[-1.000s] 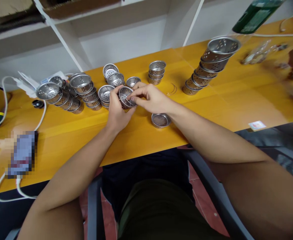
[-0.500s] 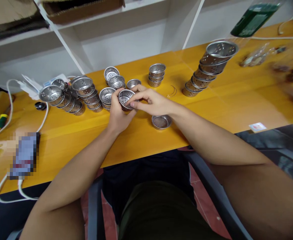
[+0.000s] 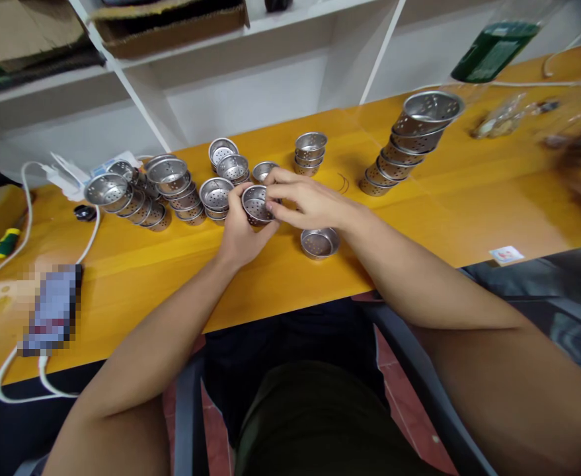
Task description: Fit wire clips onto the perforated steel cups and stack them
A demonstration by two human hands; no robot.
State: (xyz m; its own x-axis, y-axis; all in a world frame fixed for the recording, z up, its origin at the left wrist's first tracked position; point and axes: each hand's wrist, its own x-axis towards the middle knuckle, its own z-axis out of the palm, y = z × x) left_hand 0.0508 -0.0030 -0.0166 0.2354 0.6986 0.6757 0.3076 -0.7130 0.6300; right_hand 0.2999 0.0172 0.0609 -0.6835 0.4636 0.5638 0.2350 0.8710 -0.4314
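Observation:
A small perforated metal cup (image 3: pixel 257 203), tilted with its mouth towards me, is wrapped by the thumb and fingers of my left hand (image 3: pixel 243 233) above the table. My right hand (image 3: pixel 312 197) has its thumb and bent fingers on the cup's right rim; its far fingertips are partly hidden. Just below my right wrist sits a single metal cup (image 3: pixel 319 245) on the wood. Left of my left hand is a short stack of perforated cups (image 3: pixel 217 194), and behind both hands are another cup (image 3: pixel 264 172) and more short stacks (image 3: pixel 232 166).
Leaning stacks of cups (image 3: pixel 164 175) (image 3: pixel 109 193) stand at left, and a tall leaning stack (image 3: pixel 403 149) at right. A smaller stack (image 3: pixel 310 152) is at the back. A cabled phone (image 3: pixel 52 307), a green-labelled bottle (image 3: pixel 496 49) and a thin curved wire (image 3: pixel 344 183) are on the table (image 3: pixel 468 211).
My right fingertips have come out of the cup's inside to its right rim, showing more of the perforated bottom. The cup and my left hand have shifted slightly right.

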